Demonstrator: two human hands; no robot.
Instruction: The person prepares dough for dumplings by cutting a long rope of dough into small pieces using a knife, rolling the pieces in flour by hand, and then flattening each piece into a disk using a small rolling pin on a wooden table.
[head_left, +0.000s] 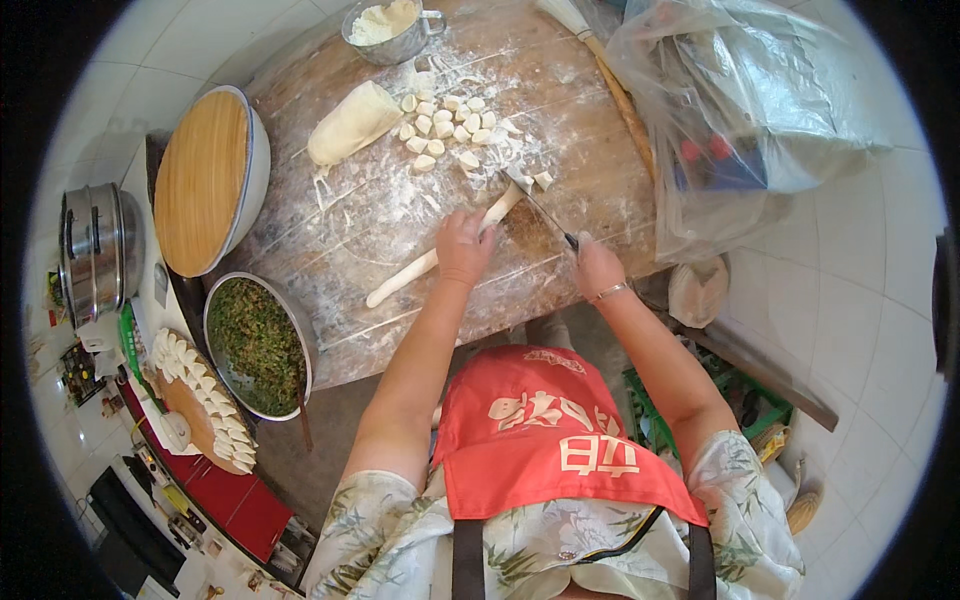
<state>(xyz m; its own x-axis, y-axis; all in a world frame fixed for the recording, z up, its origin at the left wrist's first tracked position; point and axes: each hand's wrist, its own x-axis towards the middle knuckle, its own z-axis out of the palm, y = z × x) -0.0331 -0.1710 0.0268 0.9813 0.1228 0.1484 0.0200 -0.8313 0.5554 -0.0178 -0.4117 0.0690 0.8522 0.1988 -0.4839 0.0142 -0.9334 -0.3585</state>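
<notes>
wooden and dusted white with flour, the round work table (400,215) fills the middle of the view, and everything else sits on or around it. a crumpled clear plastic bag (740,110) slumps over its right edge, and a rolling pin (620,100) lies along the table beside the bag. at the left a pale basin capped by a round wooden lid (205,180) rests on the table's edge, with a steel bowl of chopped green filling (258,345) just below it and a board of finished dumplings (205,400) lower still. a metal cup of flour (385,28) stands at the far side.

near that cup lies a thick lump of dough (352,122), and just beside it a loose cluster of cut dough pieces (445,125).

the step in hand looks like portioning: a long thin dough rope (420,268) runs diagonally across the table, its far end pointing at the cut pieces. the left hand (465,248) lies curled over the rope, fingers pressed down on it to steady it. the right hand (598,268) is closed around the handle of a knife (540,205), whose blade meets the rope's far tip, where a fresh piece or two lie.

by my reading, the next cut wants the rope fed forward a little under the blade, fingertips kept well back, and pieces of even thickness.
</notes>
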